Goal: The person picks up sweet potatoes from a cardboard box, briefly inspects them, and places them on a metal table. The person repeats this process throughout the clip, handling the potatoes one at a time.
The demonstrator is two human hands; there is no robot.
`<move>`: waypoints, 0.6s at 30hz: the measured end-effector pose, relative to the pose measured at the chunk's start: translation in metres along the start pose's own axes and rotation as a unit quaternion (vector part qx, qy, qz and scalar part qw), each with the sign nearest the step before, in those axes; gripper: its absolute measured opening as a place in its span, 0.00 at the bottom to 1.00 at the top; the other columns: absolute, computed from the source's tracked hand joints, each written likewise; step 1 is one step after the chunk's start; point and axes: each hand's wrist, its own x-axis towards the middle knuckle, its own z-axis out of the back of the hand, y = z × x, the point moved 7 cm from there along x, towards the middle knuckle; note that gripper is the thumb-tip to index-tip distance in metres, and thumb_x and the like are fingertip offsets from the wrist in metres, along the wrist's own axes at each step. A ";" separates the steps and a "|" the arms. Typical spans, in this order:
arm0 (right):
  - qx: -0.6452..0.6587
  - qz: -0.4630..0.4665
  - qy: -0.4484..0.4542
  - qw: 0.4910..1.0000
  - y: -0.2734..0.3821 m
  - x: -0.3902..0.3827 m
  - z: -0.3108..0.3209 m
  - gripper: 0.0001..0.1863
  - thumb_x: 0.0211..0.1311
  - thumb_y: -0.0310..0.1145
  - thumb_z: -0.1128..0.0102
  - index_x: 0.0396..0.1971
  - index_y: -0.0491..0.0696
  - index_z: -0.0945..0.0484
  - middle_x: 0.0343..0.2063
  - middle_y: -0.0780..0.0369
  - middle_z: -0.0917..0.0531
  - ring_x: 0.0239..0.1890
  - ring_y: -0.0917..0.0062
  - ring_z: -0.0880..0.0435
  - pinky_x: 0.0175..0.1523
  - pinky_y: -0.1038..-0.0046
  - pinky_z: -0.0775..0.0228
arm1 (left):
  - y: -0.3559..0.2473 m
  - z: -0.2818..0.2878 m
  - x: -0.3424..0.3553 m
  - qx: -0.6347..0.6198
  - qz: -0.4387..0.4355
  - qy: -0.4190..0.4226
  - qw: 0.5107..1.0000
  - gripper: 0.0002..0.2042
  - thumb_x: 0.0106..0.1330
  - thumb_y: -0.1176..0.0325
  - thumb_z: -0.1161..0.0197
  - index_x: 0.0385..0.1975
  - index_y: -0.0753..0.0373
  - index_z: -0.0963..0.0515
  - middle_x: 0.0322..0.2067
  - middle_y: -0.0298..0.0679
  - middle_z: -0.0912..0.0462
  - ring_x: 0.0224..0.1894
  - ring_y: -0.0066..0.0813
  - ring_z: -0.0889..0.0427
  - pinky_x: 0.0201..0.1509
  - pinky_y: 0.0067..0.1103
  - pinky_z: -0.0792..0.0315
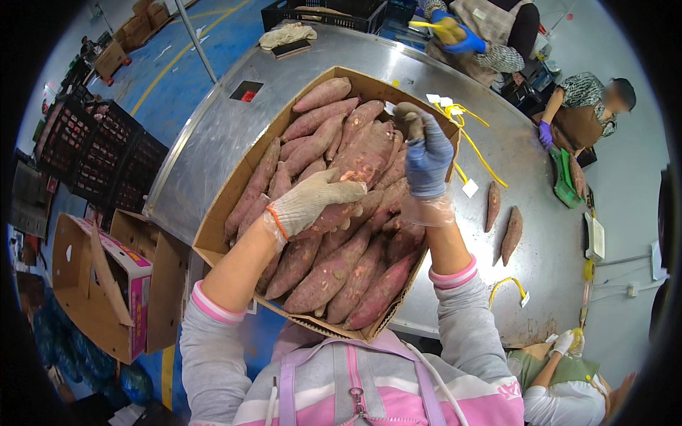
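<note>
Fingers (pixel 349 190) of the left hand (pixel 312 202), sheathed in cream knit banded with orange at the wrist, were laid across the rough skin of a large sweet potato (pixel 366 153) near the middle of the box; whether it was gripped cannot be told. The right hand (pixel 428 153), covered by a blue glove with grey, soiled fingertips, was raised above the box's edge at two o'clock, its fingers bent inward; whether anything was held in them cannot be told. Thin, clear plastic was wrapped around both wrists.

The open box (pixel 217 231), made of plain brown cardboard, was filled with tapered, reddish-purple sweet potatoes (pixel 330 273), dusty and blotched, heaped up to the rim. Pale, broken flesh was exposed on the large one beside the left fingertips.

Toward three o'clock from the box, two loose spindle-shaped sweet potatoes (pixel 511 236) were left on the smooth, shiny metal table (pixel 206 156). At two o'clock, yellow ties (pixel 490 163) with white tags were strewn in loose curves. Between eleven and twelve, a crumpled, off-white cloth (pixel 288 35) was set down. Latticed black crates (pixel 92 142) were stacked toward half past nine.
</note>
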 end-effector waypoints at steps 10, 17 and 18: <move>-0.008 -0.184 0.029 0.982 -0.015 -0.013 -0.005 0.12 0.66 0.33 0.40 0.38 0.38 0.17 0.24 0.69 0.20 0.28 0.88 0.28 0.34 0.82 0.32 | -0.008 -0.005 -0.009 -0.085 -0.006 -0.016 0.996 0.15 0.63 0.58 0.38 0.38 0.65 0.25 0.23 0.37 0.23 0.20 0.26 0.24 0.26 0.20 0.29; -0.219 -0.149 0.152 0.952 -0.039 -0.023 -0.003 0.21 0.64 0.40 0.39 0.50 0.41 0.24 0.39 0.60 0.17 0.39 0.77 0.20 0.46 0.74 0.28 | 0.004 -0.007 0.012 -0.280 -0.003 0.085 0.956 0.26 0.68 0.47 0.48 0.48 0.68 0.27 0.32 0.52 0.18 0.28 0.42 0.17 0.31 0.30 0.20; -0.335 -0.113 0.168 0.920 -0.026 -0.032 -0.004 0.24 0.63 0.42 0.38 0.54 0.43 0.27 0.45 0.58 0.19 0.45 0.75 0.21 0.50 0.73 0.29 | -0.002 -0.005 0.009 -0.312 -0.015 0.118 0.943 0.26 0.68 0.50 0.45 0.53 0.69 0.29 0.37 0.51 0.18 0.35 0.43 0.16 0.42 0.31 0.19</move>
